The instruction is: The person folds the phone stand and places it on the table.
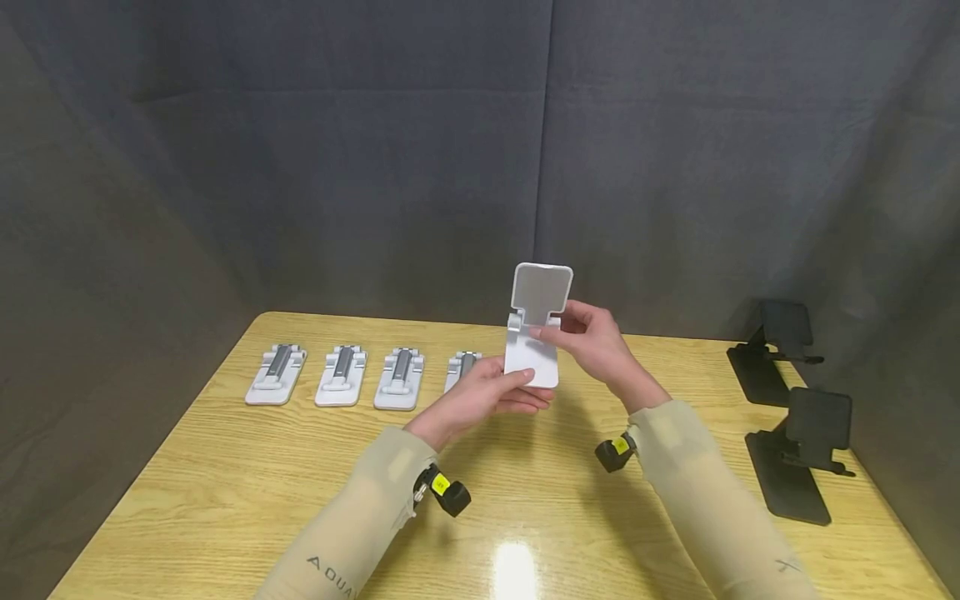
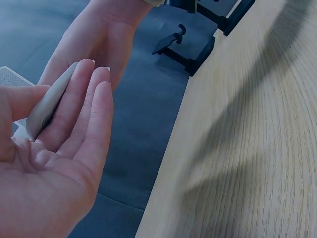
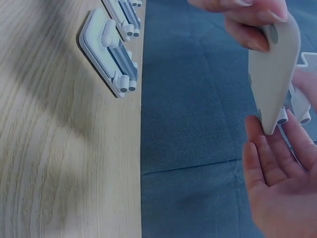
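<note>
Wore beige sleeves [image 1: 352, 508] closest to the view, with black wrist cameras [image 1: 454, 498] attached. Pinched the lower end of a white stand [image 1: 543, 358] in the left hand [image 1: 487, 392], with the thumb on its front and fingers reaching behind. Pinched the same stand near its hinge in the right hand [image 1: 602, 346], with the thumb in front. Held it raised above the wooden bench [image 1: 225, 500], with its grey-faced panel [image 1: 540, 287] open above the base. Had a nearer black stand [image 1: 819, 418] unfolded at right. Had four folded white stands [image 1: 400, 379] lined up at left, the last partly hidden behind the left hand. Had a farther black stand [image 1: 785, 327] beyond the nearer one. Faced a dark grey curtain [image 1: 360, 183] behind everything.
</note>
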{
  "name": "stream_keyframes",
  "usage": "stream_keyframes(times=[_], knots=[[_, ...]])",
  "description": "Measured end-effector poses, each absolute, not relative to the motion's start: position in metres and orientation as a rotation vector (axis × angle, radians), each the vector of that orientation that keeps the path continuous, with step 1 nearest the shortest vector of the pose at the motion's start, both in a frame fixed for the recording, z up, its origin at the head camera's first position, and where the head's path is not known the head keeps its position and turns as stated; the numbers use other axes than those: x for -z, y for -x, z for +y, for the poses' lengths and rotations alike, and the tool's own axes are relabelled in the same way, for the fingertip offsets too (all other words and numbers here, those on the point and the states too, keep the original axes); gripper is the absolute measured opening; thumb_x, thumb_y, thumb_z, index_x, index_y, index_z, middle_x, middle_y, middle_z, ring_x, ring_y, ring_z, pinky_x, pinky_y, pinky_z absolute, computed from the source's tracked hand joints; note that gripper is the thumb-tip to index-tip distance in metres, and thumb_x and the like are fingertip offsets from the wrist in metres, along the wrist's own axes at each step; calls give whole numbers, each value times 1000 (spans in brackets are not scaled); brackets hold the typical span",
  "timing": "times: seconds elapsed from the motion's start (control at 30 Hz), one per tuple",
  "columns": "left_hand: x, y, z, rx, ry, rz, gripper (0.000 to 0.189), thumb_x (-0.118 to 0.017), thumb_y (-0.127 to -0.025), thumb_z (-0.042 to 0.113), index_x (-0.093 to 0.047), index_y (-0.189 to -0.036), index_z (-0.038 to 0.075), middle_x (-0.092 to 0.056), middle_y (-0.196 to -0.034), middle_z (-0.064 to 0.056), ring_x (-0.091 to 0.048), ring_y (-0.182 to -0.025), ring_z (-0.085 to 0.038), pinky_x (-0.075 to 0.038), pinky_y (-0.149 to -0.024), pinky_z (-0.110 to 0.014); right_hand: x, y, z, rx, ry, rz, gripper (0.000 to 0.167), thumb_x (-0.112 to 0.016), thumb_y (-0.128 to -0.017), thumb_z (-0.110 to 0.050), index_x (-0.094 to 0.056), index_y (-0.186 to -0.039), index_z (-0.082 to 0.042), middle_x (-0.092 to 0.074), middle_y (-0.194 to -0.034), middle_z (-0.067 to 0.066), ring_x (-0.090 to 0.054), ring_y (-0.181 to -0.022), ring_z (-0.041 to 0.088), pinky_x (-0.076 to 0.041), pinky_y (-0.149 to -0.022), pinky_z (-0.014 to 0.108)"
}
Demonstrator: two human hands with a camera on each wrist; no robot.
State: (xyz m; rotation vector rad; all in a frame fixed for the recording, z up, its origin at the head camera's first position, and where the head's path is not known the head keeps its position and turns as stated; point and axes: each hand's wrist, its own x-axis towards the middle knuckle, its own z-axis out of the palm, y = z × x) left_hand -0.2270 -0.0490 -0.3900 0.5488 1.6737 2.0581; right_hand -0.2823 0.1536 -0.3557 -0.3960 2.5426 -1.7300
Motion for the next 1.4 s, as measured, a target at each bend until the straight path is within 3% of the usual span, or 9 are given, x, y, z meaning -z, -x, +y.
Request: stream_keyframes(times=[0.17, 0.47, 0.73, 0.9, 1.03, 1.17, 1.23, 1.4], knots=[[389, 226, -49, -2046, -579, 1665, 33, -46, -109, 7, -51, -132, -16, -68, -115, -30, -57, -116, -53, -54, -97, -45, 356, 286, 153, 1764, 364, 2593, 48, -84, -86, -23, -68, -126, -3, -71, -118, 12, -66, -108, 27, -50, -98, 46], [389, 224, -48, -2034, -600, 1667, 32, -47, -109, 9, -52, -130, -15, -68, -115, -30, -68, -108, -39, -52, -99, -50, 356, 289, 153, 1841, 362, 2614, 37, -84, -85, -24, -75, -114, -3, -75, -106, 9, -64, -101, 23, -48, -90, 39], [388, 223, -48, -2041, -588, 1658, 32, -46, -109, 9, -51, -131, -14, -68, -115, -30, -56, -116, -55, -51, -99, -51, 354, 288, 153, 1835, 353, 2581, 41, -82, -88, -25, -72, -120, -2, -73, -113, 11, -63, -106, 23, -47, -94, 41], [390, 225, -49, -2037, -571, 1677, 33, -46, -109, 8, -50, -133, -14, -66, -117, -32, -65, -111, -46, -50, -100, -53, 346, 284, 152, 1791, 328, 2550, 54, -73, -94, -41, -64, -129, -1, -67, -125, 14, -60, -114, 26, -49, -101, 46], [392, 225, -49, -2037, -531, 1696, 33, -46, -109, 9, -50, -133, -12, -68, -115, -29, -70, -103, -33, -48, -101, -55, 335, 280, 151, 1789, 307, 2516, 69, -52, -100, -59, -58, -133, 2, -61, -128, 21, -59, -116, 33, -48, -103, 48], [393, 226, -49, -2030, -525, 1704, 32, -46, -109, 9, -50, -133, -12, -68, -115, -28, -71, -103, -32, -52, -99, -51, 326, 276, 152, 1798, 293, 2454, 88, -33, -98, -74, -54, -139, 1, -57, -135, 23, -56, -121, 38, -46, -105, 52], [393, 226, -49, -2030, -527, 1700, 32, -46, -109, 9, -50, -133, -12, -68, -115, -28, -71, -103, -32, -52, -98, -51, 323, 274, 153, 1776, 273, 2420, 95, -29, -94, -81, -49, -145, -2, -53, -141, 20, -53, -126, 38, -44, -106, 54], [393, 226, -48, -2035, -525, 1707, 31, -47, -109, 9, -50, -133, -11, -69, -113, -28, -71, -103, -33, -54, -96, -47, 317, 272, 154, 1766, 206, 2299, 101, -34, -88, -87, -41, -151, -8, -47, -149, 18, -53, -127, 41, -46, -104, 56]])
